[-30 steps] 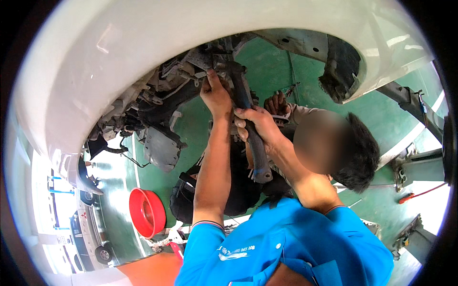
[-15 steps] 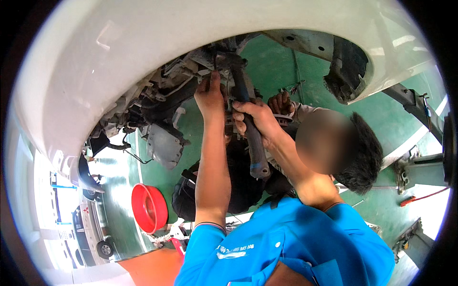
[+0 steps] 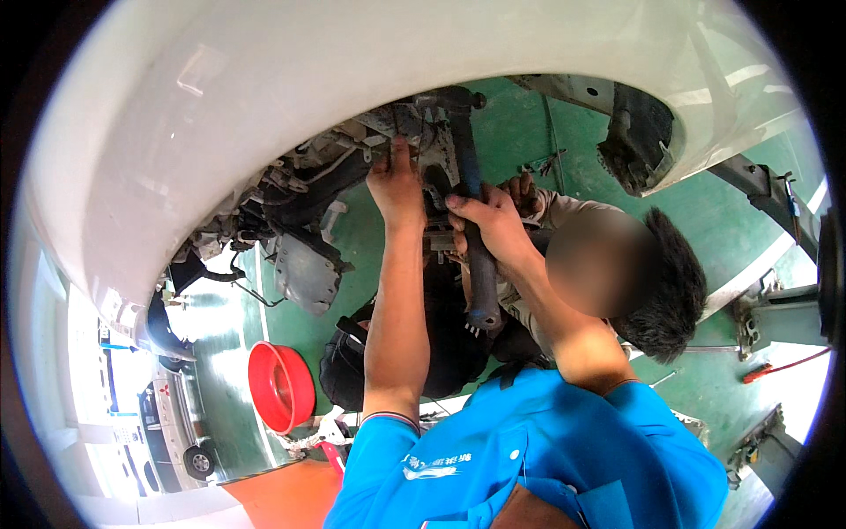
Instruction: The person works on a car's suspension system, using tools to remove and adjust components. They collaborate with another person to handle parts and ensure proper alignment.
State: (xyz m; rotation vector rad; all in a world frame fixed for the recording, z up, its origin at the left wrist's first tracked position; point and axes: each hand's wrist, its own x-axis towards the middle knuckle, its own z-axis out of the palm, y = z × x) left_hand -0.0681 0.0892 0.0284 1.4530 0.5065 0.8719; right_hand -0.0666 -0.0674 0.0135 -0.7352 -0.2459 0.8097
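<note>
My right hand [image 3: 493,220] is wrapped round a long dark metal arm [image 3: 480,273], which hangs lengthwise under the wheel arch. Its near end has a hole and its far end meets the car's underside parts. My left hand [image 3: 397,187] reaches up beside it with fingers closed near the greasy suspension parts [image 3: 352,132]. What those fingers hold, if anything, I cannot make out. Just right of my right hand, another person's dirty hand [image 3: 526,194] is held close to the arm.
The white car body [image 3: 264,115] curves overhead. A co-worker [image 3: 608,264] crouches close on the right. A grey plate [image 3: 308,271] hangs at left, above a red basin [image 3: 280,386] on the green floor. Lift arms [image 3: 775,317] stand at far right.
The metal arm has shifted right and slightly nearer, with my right hand moving along with it. My left hand has moved slightly right, its fingers still closed.
</note>
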